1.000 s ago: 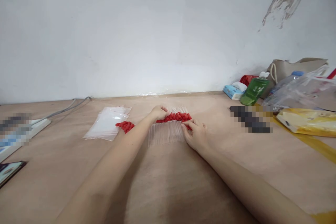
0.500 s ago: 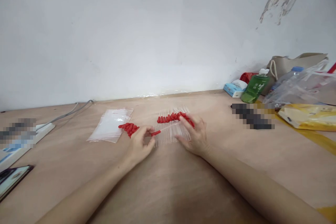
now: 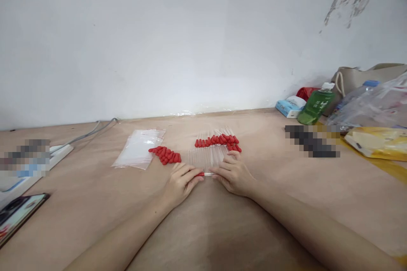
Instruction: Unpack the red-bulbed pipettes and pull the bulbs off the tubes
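Observation:
My left hand (image 3: 181, 183) pinches the red rubber bulb end of a clear glass dropper (image 3: 205, 174) lying crosswise near me. My right hand (image 3: 232, 173) pinches the same dropper's glass end from the right. Just beyond the hands lies a row of clear droppers with red bulbs (image 3: 216, 146) on the wooden table (image 3: 203, 228). A small heap of loose red bulbs (image 3: 165, 154) sits to the left of the row, beside a stack of clear plastic bags (image 3: 138, 148).
At the far right stand a green bottle (image 3: 316, 106), a tissue pack (image 3: 291, 107), a beige bag (image 3: 359, 77), clear plastic and a yellow packet (image 3: 377, 142). A white power strip (image 3: 59, 152) with its cable and a phone (image 3: 17, 214) lie at the left.
My left hand drew back from the far row toward me and took a red bulb; both hands have come together nearer me, gripping one dropper between them.

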The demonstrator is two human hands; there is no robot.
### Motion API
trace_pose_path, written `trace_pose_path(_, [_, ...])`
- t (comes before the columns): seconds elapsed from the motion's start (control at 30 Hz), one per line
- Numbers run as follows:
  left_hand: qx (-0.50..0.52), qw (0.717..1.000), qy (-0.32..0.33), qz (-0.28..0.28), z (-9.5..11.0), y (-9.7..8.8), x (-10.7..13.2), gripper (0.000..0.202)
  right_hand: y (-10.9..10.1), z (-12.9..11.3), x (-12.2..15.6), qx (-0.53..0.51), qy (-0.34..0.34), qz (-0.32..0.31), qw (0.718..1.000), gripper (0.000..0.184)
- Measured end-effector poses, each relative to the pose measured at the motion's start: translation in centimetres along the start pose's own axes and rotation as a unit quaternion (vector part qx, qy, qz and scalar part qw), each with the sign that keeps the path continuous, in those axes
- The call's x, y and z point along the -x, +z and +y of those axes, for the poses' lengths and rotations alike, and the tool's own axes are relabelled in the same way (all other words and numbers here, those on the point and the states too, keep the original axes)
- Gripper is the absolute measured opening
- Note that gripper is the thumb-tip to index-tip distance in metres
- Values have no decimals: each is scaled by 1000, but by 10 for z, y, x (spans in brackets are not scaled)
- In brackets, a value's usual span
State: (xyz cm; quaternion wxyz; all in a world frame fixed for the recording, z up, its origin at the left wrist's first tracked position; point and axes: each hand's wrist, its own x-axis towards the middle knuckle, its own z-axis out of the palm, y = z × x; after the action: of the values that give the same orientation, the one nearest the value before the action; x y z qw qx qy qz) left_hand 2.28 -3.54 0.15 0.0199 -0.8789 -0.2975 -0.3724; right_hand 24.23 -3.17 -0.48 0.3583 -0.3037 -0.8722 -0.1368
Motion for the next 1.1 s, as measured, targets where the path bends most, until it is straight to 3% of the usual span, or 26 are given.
trace_pose_path(0.27, [-76,997,5,-2,3,-5,2,12,-4,-3,-1,-1,-27,5,1000,15])
trace_pose_path(0.73, [-52,997,-13,-49,0,-7,7,15,-6,2,3,-8,-10,-7,1000,17])
trace_pose_path(0.8, [-29,998,-42,-29,-3,-10,9,14,-8,10,4,-7,35,10,999,19])
trace_pose_path(0.97, [24,989,-124,71,-6,-13,9,15,-6,29,4,22,257,76,963,25])
trace_pose_path(1.1, [6,984,-146,98,-6,-10,5,25,1,32,1,68,290,73,952,22])
